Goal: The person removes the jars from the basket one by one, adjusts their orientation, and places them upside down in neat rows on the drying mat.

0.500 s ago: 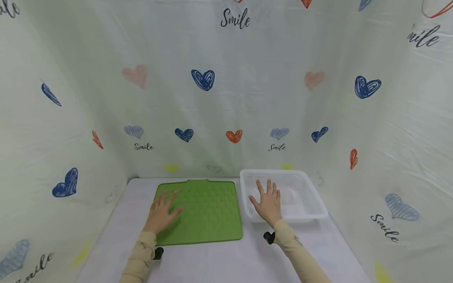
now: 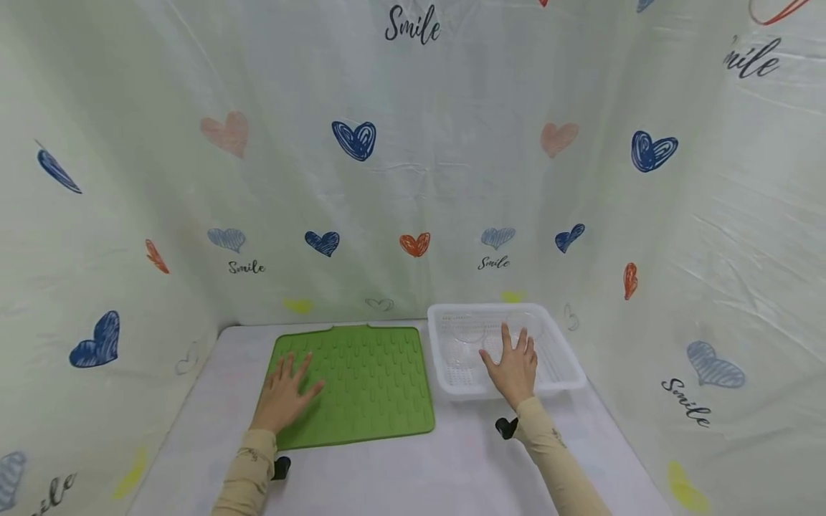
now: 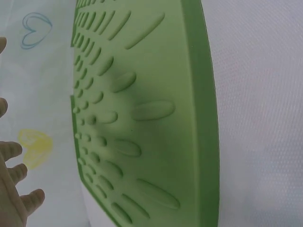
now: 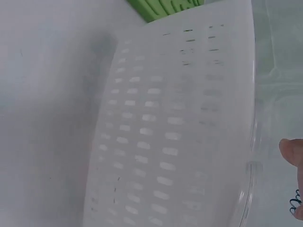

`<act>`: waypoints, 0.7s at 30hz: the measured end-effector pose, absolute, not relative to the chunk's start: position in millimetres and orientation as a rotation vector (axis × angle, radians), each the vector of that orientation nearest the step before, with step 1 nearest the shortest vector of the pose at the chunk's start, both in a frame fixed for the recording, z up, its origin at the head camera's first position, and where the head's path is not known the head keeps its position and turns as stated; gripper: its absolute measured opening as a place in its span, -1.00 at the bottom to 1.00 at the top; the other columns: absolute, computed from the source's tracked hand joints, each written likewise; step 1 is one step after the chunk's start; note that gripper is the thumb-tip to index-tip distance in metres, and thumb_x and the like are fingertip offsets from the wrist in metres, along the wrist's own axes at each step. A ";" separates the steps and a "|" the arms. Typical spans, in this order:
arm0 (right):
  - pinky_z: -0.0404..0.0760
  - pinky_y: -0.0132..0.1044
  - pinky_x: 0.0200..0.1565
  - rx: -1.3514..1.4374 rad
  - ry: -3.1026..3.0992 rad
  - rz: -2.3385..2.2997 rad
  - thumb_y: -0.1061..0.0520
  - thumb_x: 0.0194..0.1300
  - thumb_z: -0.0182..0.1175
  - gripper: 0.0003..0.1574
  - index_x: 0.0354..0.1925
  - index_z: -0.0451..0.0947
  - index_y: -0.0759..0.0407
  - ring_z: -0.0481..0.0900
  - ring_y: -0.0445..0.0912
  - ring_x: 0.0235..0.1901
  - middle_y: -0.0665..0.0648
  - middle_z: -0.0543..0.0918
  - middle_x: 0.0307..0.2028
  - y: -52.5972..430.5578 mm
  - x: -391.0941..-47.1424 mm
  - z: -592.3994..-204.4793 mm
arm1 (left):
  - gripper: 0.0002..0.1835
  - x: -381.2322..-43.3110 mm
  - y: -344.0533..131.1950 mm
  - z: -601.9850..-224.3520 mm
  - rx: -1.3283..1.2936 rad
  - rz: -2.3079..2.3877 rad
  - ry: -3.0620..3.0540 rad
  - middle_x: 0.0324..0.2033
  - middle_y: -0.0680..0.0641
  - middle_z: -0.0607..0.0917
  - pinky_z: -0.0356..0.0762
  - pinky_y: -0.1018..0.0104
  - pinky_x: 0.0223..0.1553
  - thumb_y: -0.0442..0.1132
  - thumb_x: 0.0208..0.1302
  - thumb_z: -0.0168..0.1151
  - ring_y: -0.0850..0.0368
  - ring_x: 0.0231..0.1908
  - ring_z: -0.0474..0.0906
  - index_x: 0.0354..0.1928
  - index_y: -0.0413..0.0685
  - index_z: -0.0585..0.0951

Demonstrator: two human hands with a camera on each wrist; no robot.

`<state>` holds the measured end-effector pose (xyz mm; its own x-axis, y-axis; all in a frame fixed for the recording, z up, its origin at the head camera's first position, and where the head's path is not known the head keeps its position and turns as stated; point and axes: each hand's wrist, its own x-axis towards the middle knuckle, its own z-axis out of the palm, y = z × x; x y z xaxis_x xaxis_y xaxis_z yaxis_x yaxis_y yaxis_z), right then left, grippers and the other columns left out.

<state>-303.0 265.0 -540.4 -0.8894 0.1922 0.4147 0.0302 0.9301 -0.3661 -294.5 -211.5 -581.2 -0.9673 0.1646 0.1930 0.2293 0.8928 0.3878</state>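
Note:
My left hand [image 2: 282, 396] hovers with its fingers spread over the left part of a green mat [image 2: 374, 387] that has rows of raised oval bumps. In the left wrist view its fingers [image 3: 19, 174] lie at the left edge, apart from the mat. On the other side, my right hand [image 2: 514, 369] reaches above the front part of a white perforated plastic basket [image 2: 571, 355], fingers spread and holding nothing. Clear round things [image 2: 466, 337], hard to make out, lie inside the basket. The right wrist view shows the basket's slotted wall [image 4: 142, 132] and a fingertip [image 4: 292, 151].
Mat and basket stand side by side on a white-covered table [image 2: 400, 476], the basket at the back right. A hanging sheet [image 2: 413, 186] printed with hearts and "Smile" encloses the back and both sides. A black device [image 2: 506, 428] sits at the right wrist.
My right hand has moved rightward over the basket, uncovering its left part and the clear round things. The left hand keeps its place over the mat. The head view has shifted slightly.

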 end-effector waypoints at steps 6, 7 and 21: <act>0.33 0.41 0.14 -0.235 -2.660 0.548 -0.37 0.18 0.23 0.17 0.50 -0.01 0.11 0.17 0.49 0.29 0.60 0.03 0.38 273.2 -302.2 -545.1 | -0.15 -295.3 -211.5 -581.8 -0.313 -0.644 -2.901 0.47 -0.41 -0.10 -0.18 -0.44 0.35 0.30 0.36 -0.04 -0.47 0.43 -0.22 0.52 0.04 0.02; 0.35 0.40 0.13 -0.243 -2.674 0.559 -0.38 0.17 0.23 0.20 0.51 -0.04 0.11 0.18 0.49 0.28 0.60 0.03 0.38 273.5 -302.4 -545.6 | -0.15 -295.1 -212.3 -581.8 -0.313 -0.651 -2.899 0.47 -0.41 -0.10 -0.19 -0.45 0.35 0.30 0.36 -0.04 -0.48 0.43 -0.23 0.52 0.04 0.02; 0.49 0.39 -0.06 -0.303 -2.712 0.630 -0.38 0.04 0.35 0.35 0.52 -0.13 0.11 0.45 0.51 0.04 0.61 0.17 0.32 276.3 -305.0 -553.3 | -0.15 -293.8 -215.2 -590.3 -0.304 -0.672 -2.912 0.47 -0.42 -0.11 -0.15 -0.44 0.35 0.30 0.36 -0.05 -0.47 0.43 -0.22 0.52 0.02 0.03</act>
<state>-305.0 276.3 -553.3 -0.9197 0.2789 0.2763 0.1286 0.8789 -0.4593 -293.8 -215.2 -590.3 -0.9702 0.1645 0.1777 0.2257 0.8800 0.4179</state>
